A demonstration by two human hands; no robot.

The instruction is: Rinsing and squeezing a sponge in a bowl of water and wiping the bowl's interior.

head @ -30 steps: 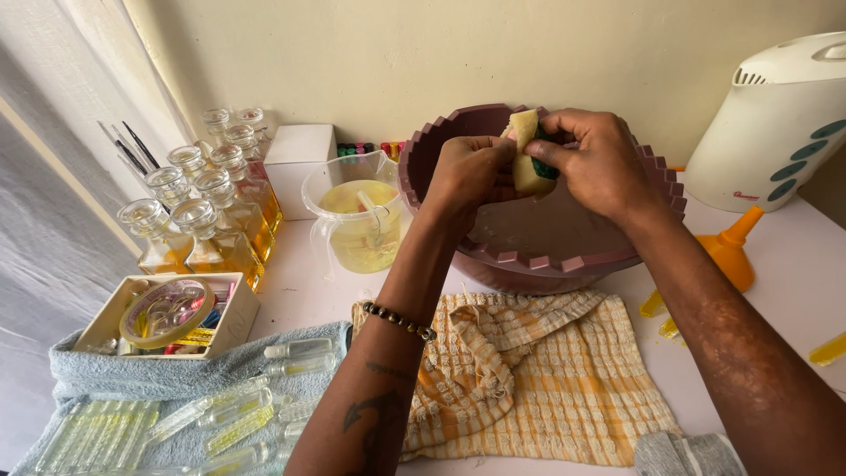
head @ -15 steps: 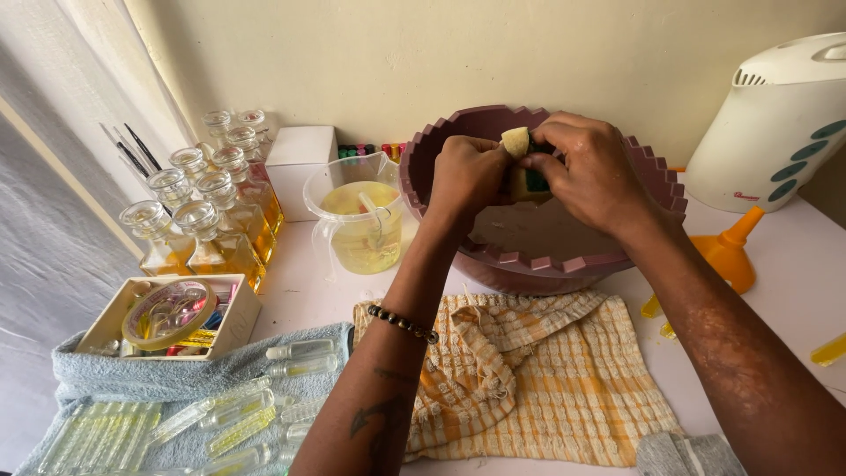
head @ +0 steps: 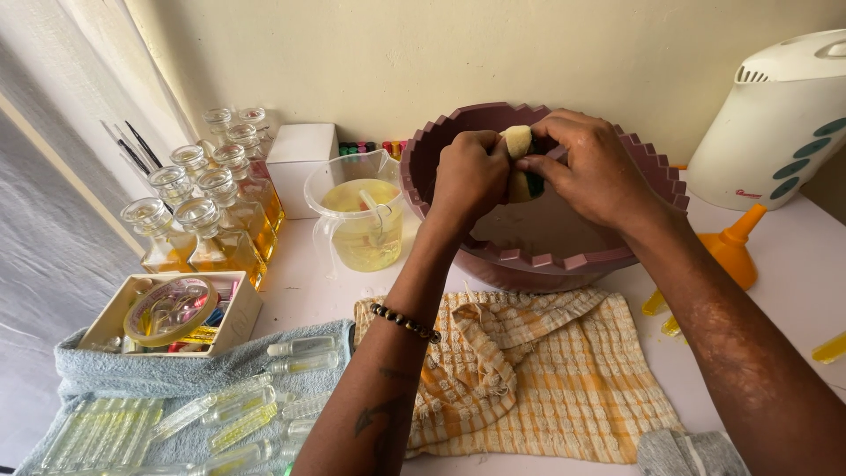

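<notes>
A small white box [head: 301, 167] stands far back on the table [head: 300, 291], by the wall, just left of the clear jug. Nearer, on the left, sits an open cardboard box [head: 231, 322] with pale sides. A round see-through lid [head: 169, 310] lies on top of the little colourful things inside it. There are no signs or screens.

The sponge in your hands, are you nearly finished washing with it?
Done, it seems: small vials lie in rows on the blue towel. In hand: both the left hand and right hand grip the sponge over the basin. Left, perhaps: the glass bottles by the wall; I cannot tell whether they need washing.
</notes>
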